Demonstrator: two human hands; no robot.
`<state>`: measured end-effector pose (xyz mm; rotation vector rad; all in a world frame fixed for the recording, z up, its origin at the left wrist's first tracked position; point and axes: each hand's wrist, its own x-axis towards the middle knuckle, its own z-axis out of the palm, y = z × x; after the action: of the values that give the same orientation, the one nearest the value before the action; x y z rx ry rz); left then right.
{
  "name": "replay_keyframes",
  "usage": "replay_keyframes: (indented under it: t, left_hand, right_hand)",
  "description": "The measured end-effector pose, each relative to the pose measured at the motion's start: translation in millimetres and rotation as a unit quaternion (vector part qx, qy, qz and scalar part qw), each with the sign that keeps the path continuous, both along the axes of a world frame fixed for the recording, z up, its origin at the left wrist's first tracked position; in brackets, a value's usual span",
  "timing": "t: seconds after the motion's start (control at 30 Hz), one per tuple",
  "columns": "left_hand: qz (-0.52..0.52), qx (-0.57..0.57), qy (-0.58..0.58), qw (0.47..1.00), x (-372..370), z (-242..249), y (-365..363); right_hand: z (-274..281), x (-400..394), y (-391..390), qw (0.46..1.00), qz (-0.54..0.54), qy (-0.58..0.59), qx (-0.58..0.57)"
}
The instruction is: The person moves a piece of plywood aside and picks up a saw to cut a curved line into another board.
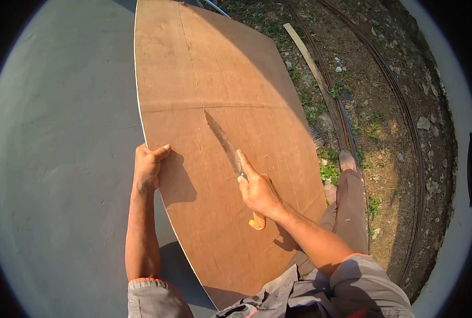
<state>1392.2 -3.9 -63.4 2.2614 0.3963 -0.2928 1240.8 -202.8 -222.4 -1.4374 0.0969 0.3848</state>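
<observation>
A large brown plywood sheet fills the middle of the head view, tilted up close to my body. My left hand grips its left edge, with the thumb lying on the top face. In my right hand is a hand saw, its orange handle showing below the palm. The saw's tip meets the sheet's face, at the lower end of a rough line that runs up toward the far edge. A faint crease crosses the sheet near that tip.
Smooth grey wall or floor lies to the left. At right, long thin rods and a wooden strip lie on earth with stones and weeds. My shoe is beside the sheet's right edge.
</observation>
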Motion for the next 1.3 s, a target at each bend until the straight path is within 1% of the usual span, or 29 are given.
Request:
replay_keyframes:
  t: [0.03,0.07,0.13,0.17,0.23,0.27,0.3,0.37,0.4,0.47,0.53,0.57,0.63,0.67,0.73,0.77,0.83,0.87,0.9,0.97,1.0,1.03,1.07,1.13,1.17,1.23,1.3]
  left_hand:
    - [-0.007,0.001,0.004,1.000,6,-1,3]
    - [-0.004,0.008,0.017,1.000,8,0,14]
    - [0.006,0.005,0.037,0.999,5,-7,21]
    - [0.016,0.009,0.038,0.999,3,-8,24]
    - [0.010,0.013,0.029,0.999,10,-8,35]
    - [0.013,0.013,0.031,0.999,7,-7,33]
    - [0.009,0.014,0.037,0.999,7,-2,24]
    - [-0.004,0.011,0.045,0.999,3,2,11]
    - [-0.006,0.001,0.038,0.999,3,2,6]
    - [-0.007,-0.008,0.025,1.000,2,1,6]
    - [-0.025,0.013,0.000,1.000,5,-1,13]
    - [-0.019,0.011,0.003,1.000,5,-2,20]
    - [0.000,0.001,0.027,1.000,3,1,10]
    - [0.005,-0.002,0.026,1.000,4,1,6]
    - [-0.012,0.020,0.033,0.999,1,5,2]
    - [-0.016,0.023,0.030,0.999,1,6,4]
    - [-0.019,0.013,-0.005,1.000,2,0,7]
    - [-0.023,0.013,-0.007,1.000,3,0,6]
    - [-0.015,0.005,-0.007,1.000,1,0,5]
    - [-0.007,0.000,0.005,1.000,4,-1,4]
    - [-0.001,0.006,0.032,0.999,6,2,3]
    - [0.009,0.013,0.058,0.998,3,5,6]
    - [0.007,0.010,0.053,0.999,7,4,5]
    - [-0.008,0.014,0.033,0.999,2,4,6]
    - [-0.010,0.015,0.029,0.999,0,4,8]
    - [-0.022,0.009,-0.002,1.000,1,0,6]
    - [-0.028,0.005,-0.001,1.000,6,-3,8]
  right_hand:
    - [-5,25,12,1.000,-0.015,-0.009,0.005]
    - [-12,34,26,1.000,-0.019,-0.018,0.014]
    - [-21,15,21,1.000,-0.013,-0.006,0.024]
    - [-25,1,18,0.999,-0.013,0.000,0.039]
    - [-40,-75,10,0.991,-0.094,-0.082,0.052]
    - [-42,-84,3,0.991,-0.091,-0.080,0.053]
    - [-40,-89,-7,0.985,-0.120,-0.113,0.047]
    - [-34,-74,-8,0.989,-0.105,-0.088,0.060]
    - [-27,-33,0,0.995,-0.060,-0.032,0.077]
    - [-18,48,30,0.998,-0.021,0.032,0.046]
    - [-19,47,36,0.998,-0.038,0.009,0.045]
    - [-24,42,35,0.998,-0.046,-0.012,0.032]
    - [-27,-34,6,0.998,-0.044,-0.029,0.036]
    - [-39,-71,-1,0.990,-0.100,-0.098,0.024]
    - [-35,-84,-8,0.974,-0.149,-0.170,0.019]
    - [-35,-79,-6,0.985,-0.112,-0.130,0.031]
    - [-24,-31,2,0.998,-0.046,-0.027,0.034]
    - [-24,10,18,0.998,-0.045,-0.023,0.028]
    - [-25,34,29,0.999,-0.040,-0.017,0.023]
    - [-27,22,33,0.999,-0.043,-0.013,0.027]
    - [-24,11,35,0.999,-0.039,-0.016,0.026]
    - [-23,-27,20,0.999,-0.028,-0.018,0.017]
    - [-38,-72,10,0.988,-0.094,-0.121,0.002]
    - [-40,-95,3,0.963,-0.150,-0.226,-0.008]
    - [-38,-97,3,0.973,-0.132,-0.189,0.003]
    - [-13,-69,4,0.997,-0.051,-0.058,0.022]
    - [-13,-11,35,0.997,-0.059,-0.017,0.049]
